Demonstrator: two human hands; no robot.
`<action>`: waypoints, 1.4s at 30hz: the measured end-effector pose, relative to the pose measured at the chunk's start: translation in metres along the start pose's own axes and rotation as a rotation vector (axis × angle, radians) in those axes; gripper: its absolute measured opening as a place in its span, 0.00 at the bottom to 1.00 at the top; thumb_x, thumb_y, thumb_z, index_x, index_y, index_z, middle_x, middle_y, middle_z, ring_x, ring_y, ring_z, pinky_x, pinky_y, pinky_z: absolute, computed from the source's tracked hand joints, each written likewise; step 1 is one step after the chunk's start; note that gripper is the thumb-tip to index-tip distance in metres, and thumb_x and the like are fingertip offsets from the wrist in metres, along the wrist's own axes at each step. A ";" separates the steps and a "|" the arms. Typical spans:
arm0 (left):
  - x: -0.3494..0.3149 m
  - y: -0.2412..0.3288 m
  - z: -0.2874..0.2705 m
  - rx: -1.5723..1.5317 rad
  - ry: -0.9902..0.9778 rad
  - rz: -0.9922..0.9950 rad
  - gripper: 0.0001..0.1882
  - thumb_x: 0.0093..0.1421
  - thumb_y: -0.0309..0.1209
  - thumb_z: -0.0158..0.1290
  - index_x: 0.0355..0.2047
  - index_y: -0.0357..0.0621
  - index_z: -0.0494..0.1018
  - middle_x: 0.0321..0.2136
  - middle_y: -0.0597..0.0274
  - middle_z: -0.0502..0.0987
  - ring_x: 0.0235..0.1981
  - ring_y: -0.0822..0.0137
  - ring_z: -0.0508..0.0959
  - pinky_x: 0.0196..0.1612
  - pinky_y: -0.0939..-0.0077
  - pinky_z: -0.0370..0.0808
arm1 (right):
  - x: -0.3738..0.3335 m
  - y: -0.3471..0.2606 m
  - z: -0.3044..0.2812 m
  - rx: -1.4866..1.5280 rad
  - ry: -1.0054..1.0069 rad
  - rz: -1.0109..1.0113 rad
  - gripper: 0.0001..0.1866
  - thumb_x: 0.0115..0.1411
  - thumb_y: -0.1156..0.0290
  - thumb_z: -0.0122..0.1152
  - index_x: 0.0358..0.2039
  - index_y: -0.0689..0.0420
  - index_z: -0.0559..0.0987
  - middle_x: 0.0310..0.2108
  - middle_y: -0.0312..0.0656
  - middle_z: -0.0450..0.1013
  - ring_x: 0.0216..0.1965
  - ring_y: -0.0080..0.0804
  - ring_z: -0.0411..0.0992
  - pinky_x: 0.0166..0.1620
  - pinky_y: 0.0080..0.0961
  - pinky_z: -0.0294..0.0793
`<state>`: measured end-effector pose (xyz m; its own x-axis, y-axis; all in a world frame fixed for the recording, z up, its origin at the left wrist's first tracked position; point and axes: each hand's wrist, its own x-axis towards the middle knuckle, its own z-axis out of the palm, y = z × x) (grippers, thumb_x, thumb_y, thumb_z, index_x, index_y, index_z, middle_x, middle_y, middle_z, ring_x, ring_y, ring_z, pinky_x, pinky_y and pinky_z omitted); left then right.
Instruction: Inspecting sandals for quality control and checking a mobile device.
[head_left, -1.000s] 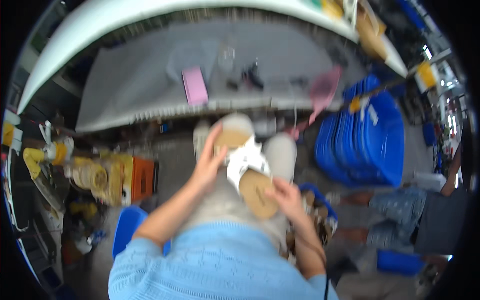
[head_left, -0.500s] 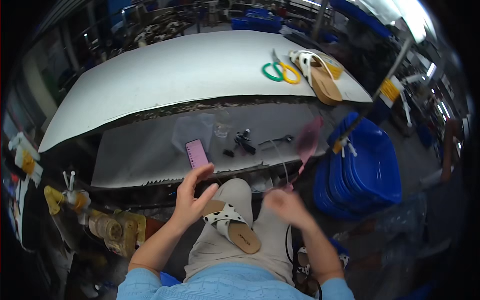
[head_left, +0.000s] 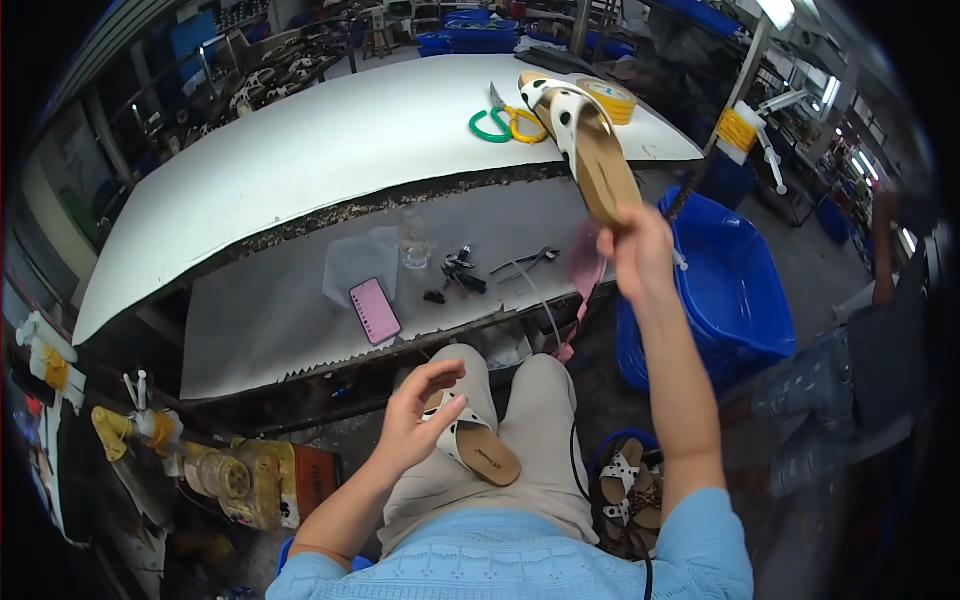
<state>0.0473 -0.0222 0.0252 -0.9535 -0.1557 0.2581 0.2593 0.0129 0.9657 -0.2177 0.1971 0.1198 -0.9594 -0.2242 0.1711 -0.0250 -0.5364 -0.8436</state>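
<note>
My right hand (head_left: pixel 638 255) is raised and grips the heel of a tan-soled sandal with a white, black-spotted strap (head_left: pixel 585 140), holding it out over the right end of the white table (head_left: pixel 300 170). My left hand (head_left: pixel 415 420) hovers open just above my lap, beside a second matching sandal (head_left: pixel 472 448) that lies on my left thigh. Green and yellow scissors (head_left: pixel 508 124) and a yellow tape roll (head_left: pixel 610 98) lie on the table near the raised sandal.
A lower grey shelf (head_left: pixel 280 320) carries a pink phone (head_left: pixel 374 311), a small clear bottle (head_left: pixel 414 240) and black tools (head_left: pixel 465 275). A blue tub (head_left: pixel 730 290) stands at my right. More sandals (head_left: pixel 625 490) lie on the floor. Another person's legs (head_left: pixel 830 390) are at far right.
My right hand has taken one sandal off my lap and lifted it up toward the white table. My left hand has come off the other sandal. My view has tilted up.
</note>
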 end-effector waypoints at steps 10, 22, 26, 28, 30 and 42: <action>0.056 0.019 0.014 -0.671 0.048 0.099 0.56 0.52 0.65 0.53 0.67 0.38 0.45 0.61 0.47 0.59 0.64 0.54 0.58 0.65 0.59 0.55 | -0.214 0.047 -0.005 0.140 -0.172 0.401 0.24 0.56 0.77 0.53 0.52 0.65 0.61 0.39 0.55 0.71 0.19 0.42 0.73 0.16 0.33 0.72; 0.051 0.024 0.035 -0.675 -0.115 0.021 0.67 0.34 0.64 0.66 0.65 0.37 0.47 0.57 0.41 0.64 0.59 0.47 0.67 0.59 0.53 0.69 | -0.250 0.059 -0.034 0.176 -0.270 0.559 0.25 0.56 0.82 0.54 0.55 0.65 0.61 0.43 0.55 0.70 0.27 0.40 0.75 0.20 0.31 0.75; 0.048 0.023 0.032 -0.685 -0.114 0.034 0.63 0.36 0.61 0.67 0.64 0.36 0.51 0.55 0.41 0.67 0.57 0.48 0.69 0.58 0.53 0.71 | -0.257 0.064 -0.028 0.185 -0.252 0.570 0.26 0.56 0.82 0.54 0.55 0.66 0.61 0.42 0.56 0.70 0.27 0.40 0.75 0.20 0.31 0.74; 0.049 0.024 0.032 -0.735 -0.124 0.024 0.64 0.36 0.61 0.67 0.64 0.36 0.49 0.56 0.41 0.66 0.58 0.46 0.68 0.58 0.52 0.70 | -0.259 0.062 -0.022 0.188 -0.246 0.571 0.26 0.57 0.82 0.54 0.55 0.66 0.60 0.42 0.56 0.70 0.27 0.41 0.75 0.20 0.31 0.74; 0.051 0.023 0.032 -0.721 -0.112 0.010 0.64 0.40 0.66 0.62 0.65 0.36 0.47 0.58 0.42 0.63 0.59 0.46 0.67 0.58 0.53 0.70 | -0.260 0.060 -0.016 0.124 -0.225 0.454 0.24 0.59 0.81 0.53 0.55 0.68 0.60 0.42 0.56 0.71 0.29 0.38 0.75 0.23 0.30 0.76; 0.024 -0.006 0.031 -0.629 0.278 -0.227 0.28 0.66 0.47 0.46 0.58 0.40 0.62 0.52 0.59 0.70 0.53 0.66 0.71 0.57 0.65 0.68 | -0.257 0.067 -0.031 -0.981 -0.148 -0.420 0.23 0.52 0.84 0.60 0.50 0.73 0.69 0.42 0.57 0.74 0.40 0.40 0.77 0.40 0.27 0.78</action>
<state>0.0184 0.0043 0.0263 -0.9416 -0.3339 -0.0445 0.1788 -0.6073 0.7741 0.0188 0.2442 0.0033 -0.7796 -0.3060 0.5464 -0.6221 0.2784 -0.7318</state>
